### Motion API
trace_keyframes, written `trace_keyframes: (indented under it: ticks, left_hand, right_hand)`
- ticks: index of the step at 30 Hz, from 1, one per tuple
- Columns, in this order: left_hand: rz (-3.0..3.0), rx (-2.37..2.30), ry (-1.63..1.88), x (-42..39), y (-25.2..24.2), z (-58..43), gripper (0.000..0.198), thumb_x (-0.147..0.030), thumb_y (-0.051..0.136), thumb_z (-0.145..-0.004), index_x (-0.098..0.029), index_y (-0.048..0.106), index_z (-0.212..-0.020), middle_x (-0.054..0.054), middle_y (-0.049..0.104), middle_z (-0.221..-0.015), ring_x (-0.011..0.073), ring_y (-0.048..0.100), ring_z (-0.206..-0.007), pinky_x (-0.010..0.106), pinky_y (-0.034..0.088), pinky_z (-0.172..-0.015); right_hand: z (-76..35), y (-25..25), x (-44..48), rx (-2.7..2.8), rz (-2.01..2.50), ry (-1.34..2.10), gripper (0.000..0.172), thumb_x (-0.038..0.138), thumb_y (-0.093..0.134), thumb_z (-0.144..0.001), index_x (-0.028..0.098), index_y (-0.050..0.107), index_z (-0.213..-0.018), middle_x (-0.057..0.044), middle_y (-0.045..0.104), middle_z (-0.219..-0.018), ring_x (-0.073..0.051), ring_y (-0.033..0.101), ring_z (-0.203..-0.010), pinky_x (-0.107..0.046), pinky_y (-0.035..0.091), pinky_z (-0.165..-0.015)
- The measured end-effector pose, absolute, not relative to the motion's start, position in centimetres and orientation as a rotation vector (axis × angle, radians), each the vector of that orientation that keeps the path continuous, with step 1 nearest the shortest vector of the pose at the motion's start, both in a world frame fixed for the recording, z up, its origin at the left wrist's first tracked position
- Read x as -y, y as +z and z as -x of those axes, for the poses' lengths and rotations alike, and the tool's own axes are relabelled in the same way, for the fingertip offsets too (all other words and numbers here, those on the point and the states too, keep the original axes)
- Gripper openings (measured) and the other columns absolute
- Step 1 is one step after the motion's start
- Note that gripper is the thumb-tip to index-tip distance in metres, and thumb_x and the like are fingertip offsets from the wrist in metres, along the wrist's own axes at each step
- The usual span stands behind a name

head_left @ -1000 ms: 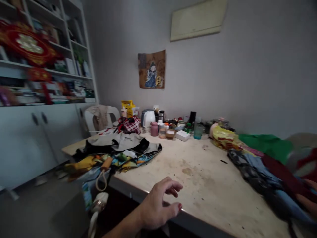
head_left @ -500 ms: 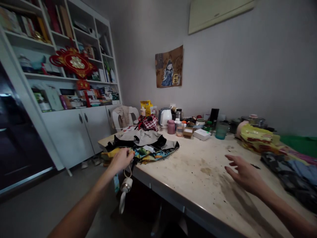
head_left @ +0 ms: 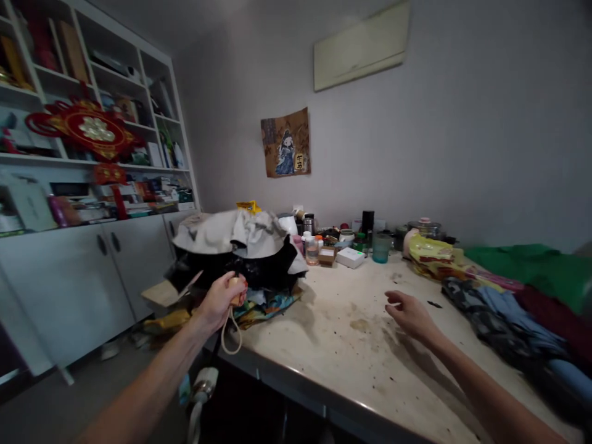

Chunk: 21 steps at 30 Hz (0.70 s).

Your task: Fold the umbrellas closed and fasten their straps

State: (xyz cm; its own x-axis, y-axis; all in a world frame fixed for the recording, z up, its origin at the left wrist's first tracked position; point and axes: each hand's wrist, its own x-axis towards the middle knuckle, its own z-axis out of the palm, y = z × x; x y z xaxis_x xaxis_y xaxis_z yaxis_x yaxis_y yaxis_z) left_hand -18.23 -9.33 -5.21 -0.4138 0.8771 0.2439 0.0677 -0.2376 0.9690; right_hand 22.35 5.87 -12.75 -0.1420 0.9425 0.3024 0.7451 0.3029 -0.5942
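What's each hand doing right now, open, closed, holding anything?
Left hand: closed around the wooden handle of an umbrella, its cord loop hanging below.
Right hand: open, holding nothing, over the table.

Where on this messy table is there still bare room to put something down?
The widest bare patch of the table runs from the near edge up the middle, between the umbrella heap lifted by the left hand and the folded clothes on the right; the right hand hovers there. The back, along the wall, is crowded with a cup, a white box and jars.
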Motion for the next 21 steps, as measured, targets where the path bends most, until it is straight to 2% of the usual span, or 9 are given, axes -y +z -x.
trace_keyframes:
  ticks: [2,5,7,9,11,15,17,18,21]
  left_hand:
    - [-1.249,-1.323,1.709,8.4,-3.4,15.0,0.04,-0.029,0.074,-0.057,-0.018,0.048,-0.085,-0.008,0.052,-0.059,0.0086,0.051,-0.048,0.019,0.04,-0.044]
    - [-1.437,-1.201,1.673,5.7,-1.2,9.3,0.035,-0.027,0.07,-0.06,-0.02,0.047,-0.085,-0.009,0.049,-0.056,0.0074,0.045,-0.041,0.018,0.033,-0.039]
    - [-1.59,-1.109,1.632,3.6,-1.0,5.1,0.026,-0.028,0.065,-0.067,-0.02,0.048,-0.084,-0.009,0.046,-0.054,0.0073,0.042,-0.039,0.019,0.03,-0.04]
    - [-1.707,-1.06,1.623,1.5,-2.1,0.8,0.016,-0.026,0.06,-0.073,-0.02,0.048,-0.082,-0.007,0.045,-0.056,0.0077,0.04,-0.042,0.022,0.032,-0.045]
    - [-1.864,-1.031,1.607,-0.1,-4.1,-3.3,0.012,-0.025,0.058,-0.079,-0.02,0.05,-0.085,-0.002,0.053,-0.065,0.0112,0.048,-0.054,0.025,0.04,-0.058]
    - [-1.905,-1.092,1.561,-1.9,-9.4,-9.1,0.014,-0.021,0.059,-0.08,-0.019,0.054,-0.093,0.009,0.065,-0.089,0.0221,0.06,-0.083,0.033,0.045,-0.08]
    - [-1.878,-1.064,1.504,-2.5,-11.4,-10.3,0.029,-0.019,0.06,-0.078,-0.018,0.055,-0.106,0.014,0.066,-0.105,0.0274,0.06,-0.1,0.038,0.043,-0.092]
    - [-1.871,-1.035,1.478,-2.7,-12.1,-10.5,0.036,-0.018,0.06,-0.077,-0.018,0.055,-0.113,0.015,0.065,-0.111,0.0289,0.059,-0.107,0.039,0.041,-0.097]
    - [-1.835,-1.083,1.438,-3.1,-13.0,-10.5,0.044,-0.017,0.06,-0.076,-0.016,0.052,-0.119,0.017,0.062,-0.121,0.0308,0.055,-0.117,0.042,0.037,-0.104]
  right_hand:
    - [-22.0,-11.8,-5.8,1.919,1.388,0.443,0.041,0.025,0.05,-0.08,0.007,0.064,-0.114,-0.016,0.071,-0.103,-0.024,0.068,-0.087,-0.036,0.052,-0.081]
    - [-21.4,-10.5,-5.8,1.858,1.164,0.666,0.046,0.037,0.053,-0.08,0.008,0.062,-0.115,-0.015,0.071,-0.098,-0.023,0.069,-0.079,-0.033,0.052,-0.067]
    - [-21.5,-10.0,-5.8,1.774,0.996,0.808,0.05,0.047,0.058,-0.079,0.009,0.062,-0.112,-0.015,0.071,-0.094,-0.021,0.067,-0.072,-0.031,0.05,-0.061]
    - [-22.1,-10.0,-5.6,1.655,0.86,0.87,0.052,0.053,0.062,-0.079,0.009,0.063,-0.107,-0.013,0.071,-0.088,-0.018,0.063,-0.066,-0.029,0.048,-0.058]
    - [-23.0,-10.3,-5.4,1.563,0.779,0.882,0.052,0.056,0.064,-0.08,0.01,0.064,-0.103,-0.011,0.07,-0.08,-0.015,0.059,-0.061,-0.028,0.046,-0.056]
    - [-24.7,-10.8,-4.6,1.479,0.628,0.87,0.046,0.06,0.064,-0.08,0.014,0.065,-0.085,-0.006,0.065,-0.071,-0.013,0.052,-0.056,-0.026,0.041,-0.051]
    - [-24.9,-10.7,-4.2,1.456,0.663,0.833,0.048,0.062,0.065,-0.078,0.014,0.062,-0.071,-0.005,0.06,-0.064,-0.013,0.05,-0.056,-0.026,0.042,-0.054]
    - [-24.8,-10.5,-4.0,1.483,0.694,0.841,0.049,0.062,0.065,-0.078,0.014,0.062,-0.069,-0.005,0.06,-0.064,-0.014,0.052,-0.059,-0.026,0.044,-0.057]
    - [-24.3,-10.2,-4.0,1.511,0.728,0.821,0.046,0.06,0.067,-0.078,0.013,0.064,-0.077,-0.006,0.064,-0.074,-0.016,0.057,-0.07,-0.027,0.047,-0.066]
